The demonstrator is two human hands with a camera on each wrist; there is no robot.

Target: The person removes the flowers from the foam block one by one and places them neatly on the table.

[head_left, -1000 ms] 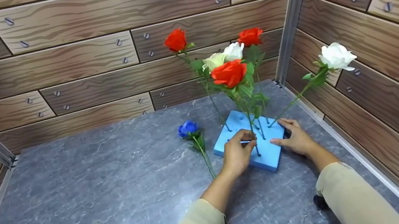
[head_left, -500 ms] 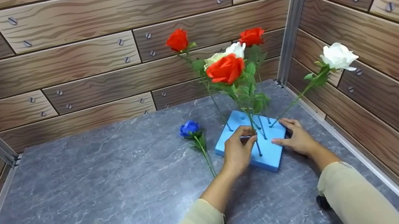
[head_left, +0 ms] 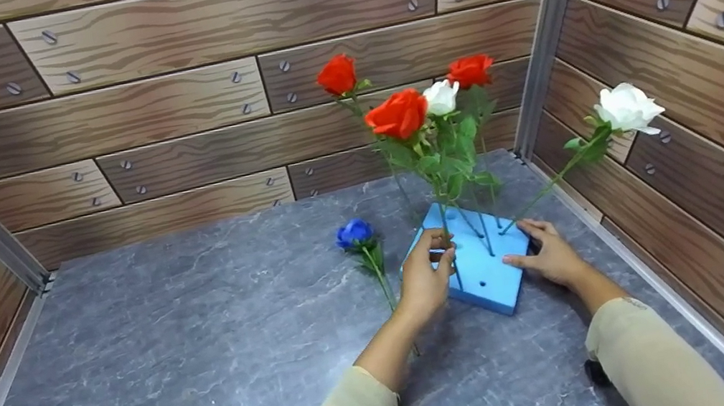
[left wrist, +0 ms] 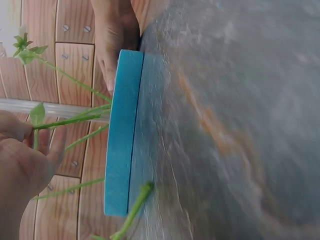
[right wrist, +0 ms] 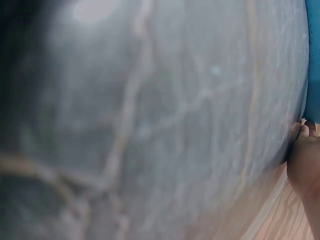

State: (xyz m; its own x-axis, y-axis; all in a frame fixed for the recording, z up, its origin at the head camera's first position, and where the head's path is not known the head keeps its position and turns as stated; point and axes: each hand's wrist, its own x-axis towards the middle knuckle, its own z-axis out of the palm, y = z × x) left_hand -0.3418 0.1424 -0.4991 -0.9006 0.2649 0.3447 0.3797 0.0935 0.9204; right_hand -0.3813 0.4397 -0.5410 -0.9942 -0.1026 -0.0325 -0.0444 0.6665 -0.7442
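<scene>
My left hand [head_left: 426, 278] pinches the stem of a red rose [head_left: 397, 115] between thumb and fingers. In the left wrist view, the lower end of that stem [left wrist: 75, 121] is apart from the blue foam block [head_left: 481, 264]. A bare hole shows near the block's front corner. My right hand [head_left: 552, 256] holds the block's right corner, thumb on top and fingers along the side. Two more red roses [head_left: 337, 76], a white rose [head_left: 441, 97] and a leaning white rose [head_left: 629, 110] stand in the block.
A blue rose [head_left: 355, 233] lies on the grey marbled table [head_left: 210, 343], left of the block, its stem running toward my left forearm. Wood-patterned walls [head_left: 173, 109] enclose the back and sides, the right one close beside my right arm.
My left hand has lifted the red rose's stem out of its front hole and moved it left. The cream rose is now hidden behind it. My right hand stays on the block.
</scene>
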